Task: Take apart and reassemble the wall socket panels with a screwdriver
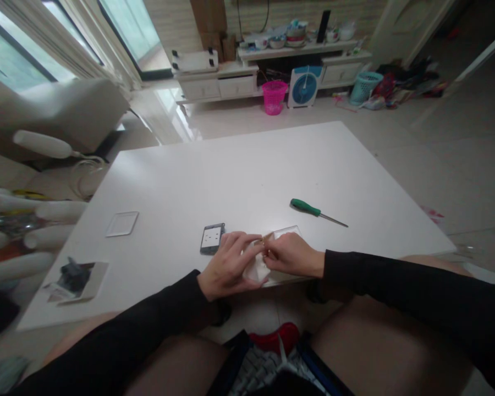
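Note:
Both hands meet at the near edge of a white table (247, 165). My left hand (226, 267) curls around a small white plastic part (256, 269), fingers closed on it. My right hand (291, 256) pinches a tiny brownish piece at the same part, right against the left fingertips. A clear plastic lid or tray (286, 232) lies under and behind the hands. Just left of my left hand lies a dark socket module with a white face (212, 238). A green-handled screwdriver (313, 210) lies to the right, apart from both hands.
A white square cover plate (122, 224) lies at the table's left. Nearer the left corner sits an open box with dark parts (76, 279). Beyond the table are a pink basket (274, 96), a blue-white fan (304, 87) and a low white cabinet (272, 69).

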`<state>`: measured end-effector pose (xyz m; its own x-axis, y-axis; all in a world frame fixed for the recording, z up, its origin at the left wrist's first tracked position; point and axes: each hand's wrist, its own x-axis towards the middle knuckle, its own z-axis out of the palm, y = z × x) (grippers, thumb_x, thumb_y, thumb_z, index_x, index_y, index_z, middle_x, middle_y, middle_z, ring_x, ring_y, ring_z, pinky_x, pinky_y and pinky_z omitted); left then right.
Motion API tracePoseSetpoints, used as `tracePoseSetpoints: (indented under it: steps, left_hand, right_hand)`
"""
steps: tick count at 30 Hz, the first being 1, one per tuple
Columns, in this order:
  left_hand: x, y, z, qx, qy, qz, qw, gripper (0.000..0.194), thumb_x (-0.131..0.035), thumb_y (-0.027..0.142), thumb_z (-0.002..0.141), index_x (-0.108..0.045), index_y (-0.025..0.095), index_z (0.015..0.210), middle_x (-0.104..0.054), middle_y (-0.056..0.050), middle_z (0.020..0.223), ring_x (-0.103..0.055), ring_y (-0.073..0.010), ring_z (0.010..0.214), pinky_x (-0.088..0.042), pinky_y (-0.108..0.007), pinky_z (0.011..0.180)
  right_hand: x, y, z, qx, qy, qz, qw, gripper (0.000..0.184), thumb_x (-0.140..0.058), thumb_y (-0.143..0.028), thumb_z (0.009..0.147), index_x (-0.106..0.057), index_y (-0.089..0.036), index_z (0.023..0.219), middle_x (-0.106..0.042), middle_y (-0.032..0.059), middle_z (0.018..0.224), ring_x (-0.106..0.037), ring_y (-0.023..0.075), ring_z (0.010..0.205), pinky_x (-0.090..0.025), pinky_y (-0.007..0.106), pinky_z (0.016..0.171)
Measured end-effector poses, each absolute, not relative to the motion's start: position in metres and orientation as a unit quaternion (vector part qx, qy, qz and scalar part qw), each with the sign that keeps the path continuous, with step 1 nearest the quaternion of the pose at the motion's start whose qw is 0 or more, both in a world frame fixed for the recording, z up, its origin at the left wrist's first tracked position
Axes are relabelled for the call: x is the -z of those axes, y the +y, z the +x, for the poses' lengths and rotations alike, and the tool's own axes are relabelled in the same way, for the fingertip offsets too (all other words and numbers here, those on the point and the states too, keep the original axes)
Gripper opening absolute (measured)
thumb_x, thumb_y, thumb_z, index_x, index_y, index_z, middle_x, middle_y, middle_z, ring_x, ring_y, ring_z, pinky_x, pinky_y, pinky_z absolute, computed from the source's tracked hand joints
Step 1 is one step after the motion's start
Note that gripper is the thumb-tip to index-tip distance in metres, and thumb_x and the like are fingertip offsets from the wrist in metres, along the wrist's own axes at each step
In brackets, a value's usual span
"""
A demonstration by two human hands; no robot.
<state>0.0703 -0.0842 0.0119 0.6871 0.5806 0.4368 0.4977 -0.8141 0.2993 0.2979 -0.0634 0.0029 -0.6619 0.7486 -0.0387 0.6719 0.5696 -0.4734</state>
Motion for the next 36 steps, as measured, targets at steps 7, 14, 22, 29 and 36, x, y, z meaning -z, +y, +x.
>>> tracePoseSetpoints:
  steps: [7, 14, 22, 29, 36]
  left_hand:
    - [-0.005, -0.062, 0.058, -0.271, 0.370, 0.879, 0.130, 0.072, -0.086, 0.048, 0.079, -0.050, 0.022, 0.136, -0.064, -0.014, 0.134, -0.058, -0.0331, 0.119, -0.043, -0.048, 0.100]
    - [0.001, -0.049, 0.050, -0.228, 0.421, 0.862, 0.166, 0.079, -0.090, 0.049, 0.072, -0.049, 0.020, 0.133, -0.066, -0.012, 0.124, -0.060, -0.0319, 0.108, -0.044, -0.047, 0.094]
    - [0.009, -0.052, 0.050, -0.198, 0.399, 0.878, 0.175, 0.083, -0.089, 0.051, 0.073, -0.046, 0.020, 0.136, -0.065, -0.013, 0.126, -0.061, -0.0323, 0.111, -0.045, -0.047, 0.095]
    - [0.010, -0.049, 0.050, -0.166, 0.401, 0.880, 0.192, 0.087, -0.089, 0.053, 0.072, -0.045, 0.018, 0.139, -0.063, -0.016, 0.130, -0.061, -0.0345, 0.115, -0.043, -0.050, 0.100]
    - [0.010, -0.049, 0.051, -0.125, 0.389, 0.887, 0.214, 0.088, -0.087, 0.050, 0.073, -0.042, 0.017, 0.140, -0.063, -0.016, 0.133, -0.061, -0.0358, 0.121, -0.038, -0.052, 0.105]
  right_hand:
    - [-0.028, -0.020, 0.327, -0.378, -0.737, -0.468, 0.309, 0.012, -0.066, -0.027, 0.079, -0.071, -0.016, 0.078, -0.049, -0.0077, 0.052, -0.040, 0.0086, 0.049, -0.030, 0.024, 0.053]
    - [-0.014, 0.027, 0.366, -0.230, -0.775, -0.560, 0.183, 0.010, -0.065, -0.021, 0.076, -0.073, -0.015, 0.074, -0.062, -0.0012, 0.059, -0.051, 0.0123, 0.056, -0.034, 0.027, 0.060]
    - [-0.001, 0.024, 0.359, -0.076, -0.870, -0.484, -0.058, 0.014, -0.064, -0.027, 0.087, -0.076, -0.020, 0.090, -0.077, 0.0076, 0.082, -0.064, 0.0196, 0.074, -0.024, 0.030, 0.061]
    - [0.002, 0.022, 0.357, -0.078, -0.876, -0.468, -0.088, 0.015, -0.063, -0.026, 0.088, -0.076, -0.019, 0.091, -0.076, 0.0096, 0.083, -0.065, 0.0212, 0.077, -0.025, 0.030, 0.062]
    - [0.011, 0.023, 0.356, -0.080, -0.875, -0.467, -0.098, 0.020, -0.060, -0.025, 0.088, -0.077, -0.018, 0.094, -0.078, 0.0118, 0.085, -0.066, 0.0231, 0.080, -0.030, 0.031, 0.064]
